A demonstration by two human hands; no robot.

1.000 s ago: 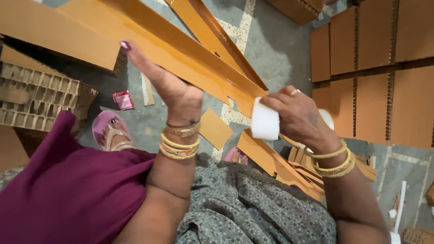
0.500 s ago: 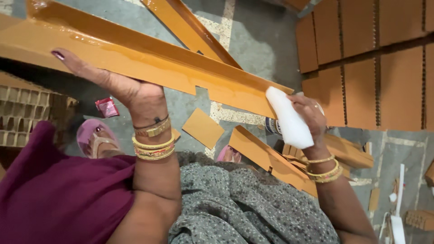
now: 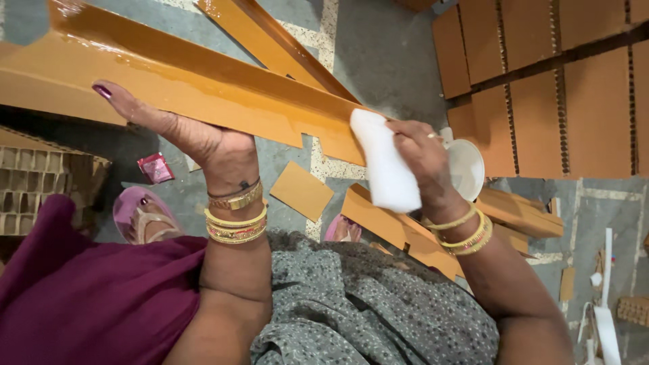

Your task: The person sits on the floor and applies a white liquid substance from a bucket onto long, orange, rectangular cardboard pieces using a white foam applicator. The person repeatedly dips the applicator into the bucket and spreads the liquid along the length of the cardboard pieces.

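My left hand (image 3: pixel 196 138) lies flat under a long orange-brown cardboard angle strip (image 3: pixel 203 88), its fingers stretched out along the strip's side. The strip's top face shines wet. My right hand (image 3: pixel 422 159) grips a white sponge block (image 3: pixel 384 162) and presses its upper end against the strip's right end. Gold bangles sit on both wrists.
A second wet angle strip (image 3: pixel 270 40) lies on the grey floor behind. More strips (image 3: pixel 405 230) and a flat cardboard piece (image 3: pixel 301 190) lie below, with a white bowl (image 3: pixel 468 165) behind my right hand. Cardboard sheets (image 3: pixel 561 88) cover the right; honeycomb board (image 3: pixel 40 182) sits at left.
The strip has swung from a steep slant to nearly level. My right hand has shifted the sponge up onto the strip's end, and my left hand has slid further left along it.
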